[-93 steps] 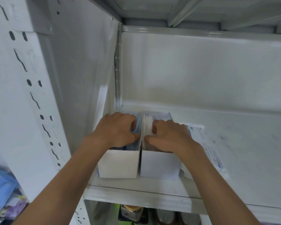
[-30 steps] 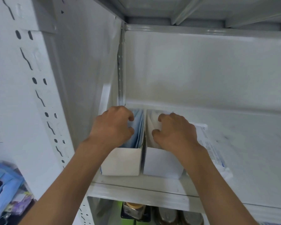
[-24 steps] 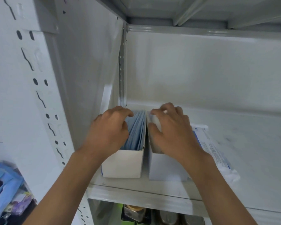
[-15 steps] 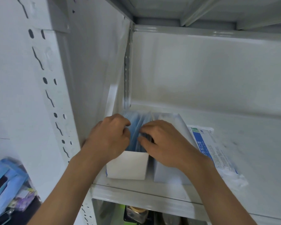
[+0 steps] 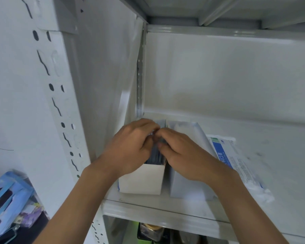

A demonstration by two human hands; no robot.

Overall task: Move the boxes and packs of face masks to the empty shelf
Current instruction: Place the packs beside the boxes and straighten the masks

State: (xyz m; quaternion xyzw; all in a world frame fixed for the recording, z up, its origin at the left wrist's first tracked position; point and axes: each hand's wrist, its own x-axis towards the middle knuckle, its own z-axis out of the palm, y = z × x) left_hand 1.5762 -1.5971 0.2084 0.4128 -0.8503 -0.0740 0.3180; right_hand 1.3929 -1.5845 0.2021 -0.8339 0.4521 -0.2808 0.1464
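Where right hand (image 5: 187, 155) lately gripped right box (image 5: 188, 187), now joined with left hand (image 5: 130, 150), both grips pinching masks (image 5: 155, 155) in left box (image 5: 141, 182); tidying stage.

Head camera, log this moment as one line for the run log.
left hand and right hand: pinching masks in left box | right box: beside it | pack: flat, right | shelf

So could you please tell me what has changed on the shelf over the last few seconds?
The right hand left the right-hand white box and joined the left hand over the blue masks in the left-hand white box. Both boxes and the flat plastic mask pack stayed put.
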